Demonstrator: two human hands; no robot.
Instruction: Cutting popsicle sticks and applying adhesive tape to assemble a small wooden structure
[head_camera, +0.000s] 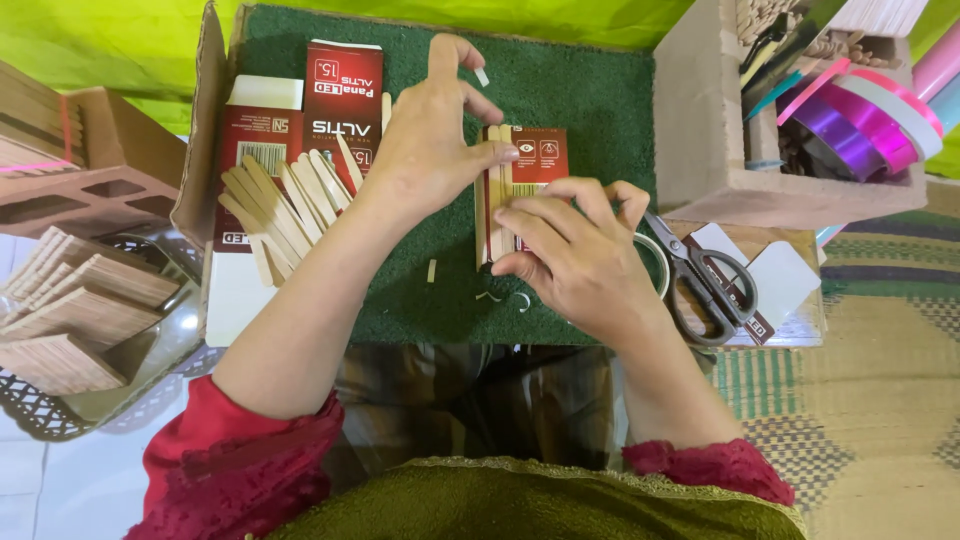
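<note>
My left hand (432, 140) presses down on the top end of a few flat wooden craft sticks (493, 190) lying side by side, thumb at their upper end and the other fingers lifted and loosely spread, closed on nothing. My right hand (570, 250) lies over the lower part of the same sticks, fingers curled and fingertips pushing onto them and onto the small red and white cardboard piece (540, 160) that lies partly under them. All of this rests on a green grass-textured mat (590, 100) spread in front of me.

Just left of my left wrist, a loose fan of plain wooden craft sticks (285, 205) lies on a flattened red and white cardboard carton (300, 100). A short sliver of wood (431, 270) sits on the mat between my forearms. Close to my right hand lie grey-handled steel scissors (705, 280), with a clear tape roll (655, 262) partly hidden behind my hand. Beyond them stands a brown cardboard box (700, 120) holding shiny pink and purple ribbon rolls (860, 120). At my far left, a wire basket (40, 410) holds stacked panels made of joined sticks (85, 310).
</note>
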